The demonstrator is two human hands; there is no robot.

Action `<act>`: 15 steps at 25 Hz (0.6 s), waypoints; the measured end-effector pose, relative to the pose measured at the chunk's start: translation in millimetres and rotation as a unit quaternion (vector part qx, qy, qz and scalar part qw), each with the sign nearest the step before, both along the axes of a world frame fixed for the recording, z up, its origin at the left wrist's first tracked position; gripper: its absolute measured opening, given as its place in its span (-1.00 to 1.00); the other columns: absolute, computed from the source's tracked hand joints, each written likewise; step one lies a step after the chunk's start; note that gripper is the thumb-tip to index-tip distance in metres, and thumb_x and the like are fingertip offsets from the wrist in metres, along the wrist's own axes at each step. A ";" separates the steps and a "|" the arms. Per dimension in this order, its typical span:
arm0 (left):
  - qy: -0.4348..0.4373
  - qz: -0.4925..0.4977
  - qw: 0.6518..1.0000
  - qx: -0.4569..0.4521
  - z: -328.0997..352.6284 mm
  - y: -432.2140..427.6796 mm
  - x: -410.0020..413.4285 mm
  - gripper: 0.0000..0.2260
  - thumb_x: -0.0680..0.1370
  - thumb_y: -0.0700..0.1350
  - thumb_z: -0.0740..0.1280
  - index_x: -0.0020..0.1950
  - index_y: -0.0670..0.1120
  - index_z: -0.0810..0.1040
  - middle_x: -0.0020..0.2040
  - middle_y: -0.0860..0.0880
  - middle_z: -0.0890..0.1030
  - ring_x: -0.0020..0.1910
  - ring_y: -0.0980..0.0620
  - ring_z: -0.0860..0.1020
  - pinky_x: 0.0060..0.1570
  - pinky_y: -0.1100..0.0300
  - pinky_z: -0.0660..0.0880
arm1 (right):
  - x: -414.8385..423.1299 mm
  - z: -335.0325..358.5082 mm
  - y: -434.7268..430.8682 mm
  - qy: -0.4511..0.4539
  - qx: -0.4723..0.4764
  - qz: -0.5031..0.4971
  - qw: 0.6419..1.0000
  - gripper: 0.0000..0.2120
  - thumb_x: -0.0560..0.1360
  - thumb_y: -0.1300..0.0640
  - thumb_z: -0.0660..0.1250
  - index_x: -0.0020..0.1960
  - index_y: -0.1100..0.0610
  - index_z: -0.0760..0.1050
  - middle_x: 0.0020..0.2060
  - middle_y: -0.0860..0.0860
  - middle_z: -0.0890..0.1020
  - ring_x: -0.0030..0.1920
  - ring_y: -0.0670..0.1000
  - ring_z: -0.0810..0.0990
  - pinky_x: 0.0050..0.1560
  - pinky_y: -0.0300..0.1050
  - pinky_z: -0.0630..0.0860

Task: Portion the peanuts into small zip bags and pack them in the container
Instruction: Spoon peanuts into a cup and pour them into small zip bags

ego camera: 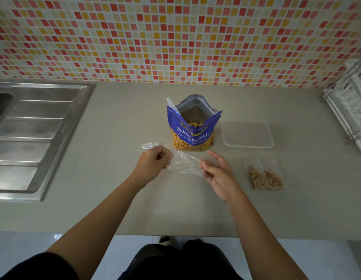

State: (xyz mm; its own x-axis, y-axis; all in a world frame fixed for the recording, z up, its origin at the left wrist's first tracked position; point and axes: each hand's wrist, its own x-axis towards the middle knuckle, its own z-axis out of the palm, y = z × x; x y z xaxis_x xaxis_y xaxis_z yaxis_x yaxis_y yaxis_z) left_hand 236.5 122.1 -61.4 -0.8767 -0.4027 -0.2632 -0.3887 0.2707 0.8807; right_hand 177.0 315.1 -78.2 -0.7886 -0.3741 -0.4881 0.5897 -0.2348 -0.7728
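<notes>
An open blue bag of salted peanuts (192, 134) stands upright mid-counter, with a white spoon handle (172, 106) sticking out of its left side. In front of it my left hand (153, 163) pinches the left end of an empty clear zip bag (184, 162). My right hand (218, 174) is at the bag's right end with its fingers loosely spread; whether it touches the bag is unclear. More clear bags (148, 145) lie just behind my left hand. A filled zip bag of peanuts (265, 177) lies flat to the right. An empty clear plastic container (247, 133) sits right of the peanut bag.
A steel sink with drainboard (34, 136) fills the counter's left side. A white wire dish rack (349, 106) stands at the far right against the tiled wall. The grey counter (115, 209) ends near my body.
</notes>
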 end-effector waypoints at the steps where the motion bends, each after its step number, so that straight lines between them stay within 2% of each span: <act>1: -0.004 -0.011 0.999 0.050 1.7 0.2 -0.8 -0.91 0.51 -0.27 0.28 -0.14 -0.16 0.57 -0.32 -0.03 0.55 -0.38 0.08 0.48 -0.27 0.30 0.48 | 0.2 0.2 0.1 0.008 0.009 0.003 1.000 -0.55 0.44 0.42 0.31 0.24 0.08 0.38 -0.36 -0.06 0.63 -0.34 -0.15 0.59 -0.32 -0.33 0.52; 4: -0.012 -0.056 0.993 0.108 4.4 3.2 -1.6 -0.88 0.48 -0.32 0.33 -0.11 -0.11 0.56 -0.32 -0.05 0.56 -0.33 0.10 0.52 -0.22 0.31 0.51 | -1.5 0.3 -0.2 0.024 0.012 -0.004 1.000 -0.56 0.43 0.43 0.32 0.21 0.07 0.40 -0.38 -0.08 0.60 -0.36 -0.16 0.56 -0.31 -0.33 0.52; 8: -0.026 -0.048 0.997 0.046 3.1 -0.3 -4.1 -0.80 0.43 -0.36 0.30 -0.20 -0.09 0.63 -0.32 -0.07 0.59 -0.32 0.07 0.52 -0.15 0.23 0.53 | -4.1 2.7 2.6 0.059 0.023 -0.033 0.997 -0.64 0.46 0.40 0.31 0.15 0.05 0.42 -0.40 -0.08 0.63 -0.37 -0.17 0.58 -0.29 -0.34 0.54; 11: -0.033 -0.031 0.998 0.045 5.2 -5.4 -6.2 -0.78 0.42 -0.38 0.28 -0.24 -0.11 0.64 -0.33 -0.10 0.59 -0.33 0.02 0.50 -0.12 0.12 0.55 | -6.2 -6.5 6.2 0.121 0.105 -0.051 0.986 -0.67 0.46 0.39 0.32 0.10 0.04 0.44 -0.29 -0.06 0.64 -0.25 -0.16 0.61 -0.15 -0.28 0.54; 13: -0.037 -0.010 0.998 0.045 6.4 -10.9 -7.5 -0.82 0.41 -0.38 0.28 -0.22 -0.17 0.64 -0.35 -0.11 0.57 -0.38 0.01 0.48 -0.17 0.13 0.53 | -8.4 -14.2 13.0 0.204 0.214 -0.091 0.951 -0.69 0.45 0.38 0.32 0.03 0.01 0.47 -0.22 -0.06 0.63 -0.22 -0.16 0.60 -0.07 -0.19 0.49; 15: -0.050 -0.010 0.997 0.061 8.2 -15.7 -8.2 -0.85 0.42 -0.36 0.30 -0.20 -0.22 0.65 -0.34 -0.13 0.57 -0.38 0.01 0.47 -0.15 0.15 0.53 | -4.5 -12.4 16.8 0.318 0.292 -0.063 0.900 -0.76 0.43 0.31 0.36 0.00 0.03 0.50 -0.19 -0.08 0.61 -0.21 -0.14 0.58 -0.08 -0.22 0.48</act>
